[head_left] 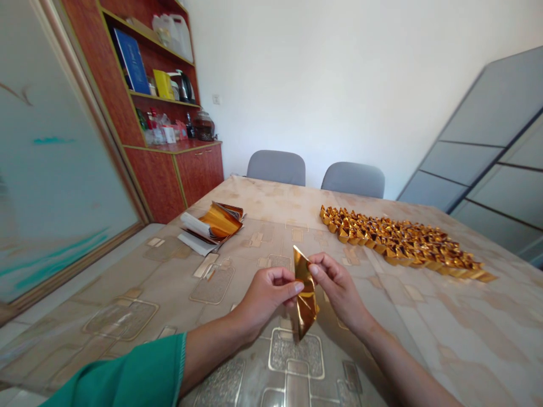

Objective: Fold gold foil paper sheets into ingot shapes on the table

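Observation:
Just above the table, a folded piece of shiny gold foil paper (306, 308) is held upright between both hands. My left hand (271, 291) pinches its left side near the middle, thumb on top. My right hand (333, 280) grips the upper right edge between thumb and fingers. A loose stack of gold and white foil sheets (220, 221) lies on the table to the left, beyond my left hand. Rows of folded gold foil pieces (399, 240) stand packed together at the right, farther back than my right hand.
The table (161, 294) has a patterned cover. Two grey chairs (275, 167) stand at its far edge. A red-brown cabinet (199, 172) with shelves of bottles and boxes is at the back left. Grey panels (470, 141) lean at the right.

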`<action>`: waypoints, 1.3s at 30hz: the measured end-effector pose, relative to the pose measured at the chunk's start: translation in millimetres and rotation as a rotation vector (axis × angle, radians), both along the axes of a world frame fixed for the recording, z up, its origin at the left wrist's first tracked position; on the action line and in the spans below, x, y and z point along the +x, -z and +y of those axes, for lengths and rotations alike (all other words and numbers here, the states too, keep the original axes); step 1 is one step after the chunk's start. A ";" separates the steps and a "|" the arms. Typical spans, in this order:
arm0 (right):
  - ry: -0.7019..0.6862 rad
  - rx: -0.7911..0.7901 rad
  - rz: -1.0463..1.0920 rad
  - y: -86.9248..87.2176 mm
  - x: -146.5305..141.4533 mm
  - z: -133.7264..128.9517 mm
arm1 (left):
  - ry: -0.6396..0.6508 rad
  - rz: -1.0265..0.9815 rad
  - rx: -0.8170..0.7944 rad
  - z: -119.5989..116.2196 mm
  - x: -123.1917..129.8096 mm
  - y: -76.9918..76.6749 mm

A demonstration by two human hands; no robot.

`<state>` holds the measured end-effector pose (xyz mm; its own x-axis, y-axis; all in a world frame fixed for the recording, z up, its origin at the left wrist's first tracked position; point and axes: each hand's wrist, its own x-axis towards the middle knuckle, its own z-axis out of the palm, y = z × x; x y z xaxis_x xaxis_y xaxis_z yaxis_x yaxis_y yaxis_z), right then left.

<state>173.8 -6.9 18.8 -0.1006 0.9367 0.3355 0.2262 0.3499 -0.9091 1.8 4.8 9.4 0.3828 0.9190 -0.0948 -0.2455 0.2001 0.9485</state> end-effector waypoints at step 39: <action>-0.194 0.587 -0.534 -9.0 7.5 -7.1 | 0.057 -0.232 -0.432 12.7 -18.1 -8.0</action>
<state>181.3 -13.9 27.8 -0.5283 0.5727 0.6269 0.4633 0.8131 -0.3524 -16.3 17.5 17.4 0.4872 0.7916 -0.3687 -0.4178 0.5820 0.6977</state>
